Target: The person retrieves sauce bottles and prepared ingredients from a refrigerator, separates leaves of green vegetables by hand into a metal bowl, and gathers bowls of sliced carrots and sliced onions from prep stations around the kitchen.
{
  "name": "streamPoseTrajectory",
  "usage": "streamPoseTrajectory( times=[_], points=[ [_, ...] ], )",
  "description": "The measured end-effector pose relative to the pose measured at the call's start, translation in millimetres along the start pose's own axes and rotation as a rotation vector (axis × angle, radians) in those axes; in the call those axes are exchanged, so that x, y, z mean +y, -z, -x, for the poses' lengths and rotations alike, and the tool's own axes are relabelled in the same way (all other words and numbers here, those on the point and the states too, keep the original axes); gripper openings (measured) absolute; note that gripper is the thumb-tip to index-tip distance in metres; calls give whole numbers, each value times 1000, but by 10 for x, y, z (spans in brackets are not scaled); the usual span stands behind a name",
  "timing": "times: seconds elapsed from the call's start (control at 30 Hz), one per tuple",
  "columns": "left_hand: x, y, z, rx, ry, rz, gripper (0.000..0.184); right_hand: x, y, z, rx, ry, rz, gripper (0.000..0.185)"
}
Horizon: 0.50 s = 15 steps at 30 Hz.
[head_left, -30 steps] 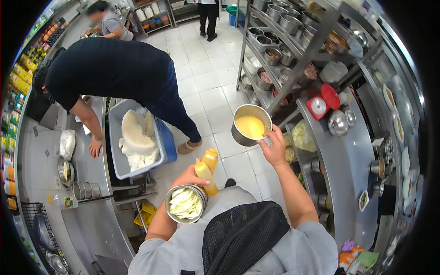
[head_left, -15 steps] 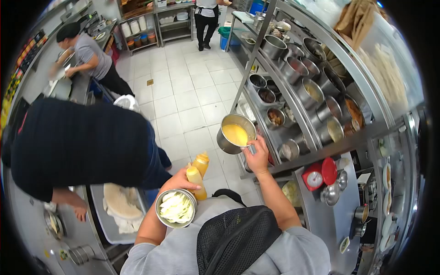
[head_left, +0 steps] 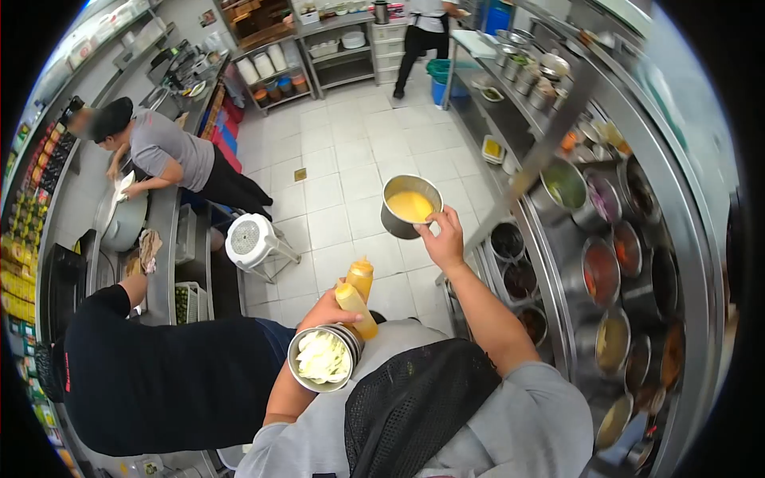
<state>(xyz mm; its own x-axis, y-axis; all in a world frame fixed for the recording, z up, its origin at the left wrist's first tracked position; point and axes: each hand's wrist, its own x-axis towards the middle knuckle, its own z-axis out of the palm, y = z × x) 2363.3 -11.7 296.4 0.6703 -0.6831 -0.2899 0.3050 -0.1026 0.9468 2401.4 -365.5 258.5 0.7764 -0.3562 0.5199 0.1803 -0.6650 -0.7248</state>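
Observation:
My left hand (head_left: 325,312) is closed around two squeeze bottles, a pale yellow one (head_left: 355,307) in front and a darker yellow one (head_left: 361,277) behind. Against my left forearm rests a stack of metal containers (head_left: 351,342), the top one holding sliced pale green vegetable (head_left: 323,357). My right hand (head_left: 443,239) grips the rim of a metal pot (head_left: 396,225) out in front of me, thumb at the inner edge. Yellow liquid (head_left: 410,207) lies in the pot.
A person in black (head_left: 175,382) bends over the left counter beside me. Farther ahead, a person in grey (head_left: 171,147) works near a white stool (head_left: 256,240). Another person (head_left: 422,40) stands at the back. A metal rack (head_left: 550,279) with many pots runs along my right.
The view has moved forward along the aisle. The person in black is now lower left, and the stool and rack pots show more fully. Both my hands keep their holds.

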Motion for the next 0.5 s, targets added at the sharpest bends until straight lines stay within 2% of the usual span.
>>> streamPoseTrajectory(
  times=[0.17, 0.3, 0.4, 0.5],
  points=[
    [312, 613, -876, 102, -10, 122, 55, 374, -941, -1300, 10, 96, -10, 36],
    [592, 1249, -1811, 89, -19, 64, 59, 777, -1556, -2157, 19, 6, -32, 34],
    [1031, 1755, -2575, 28, 75, -22, 59, 1182, -1809, -2743, 97, -16, 68, 32],
    [1404, 2330, -3345, -81, 0, 70, 50, 1239, -1951, -3267, 108, -74, 76, 34]
  ],
)
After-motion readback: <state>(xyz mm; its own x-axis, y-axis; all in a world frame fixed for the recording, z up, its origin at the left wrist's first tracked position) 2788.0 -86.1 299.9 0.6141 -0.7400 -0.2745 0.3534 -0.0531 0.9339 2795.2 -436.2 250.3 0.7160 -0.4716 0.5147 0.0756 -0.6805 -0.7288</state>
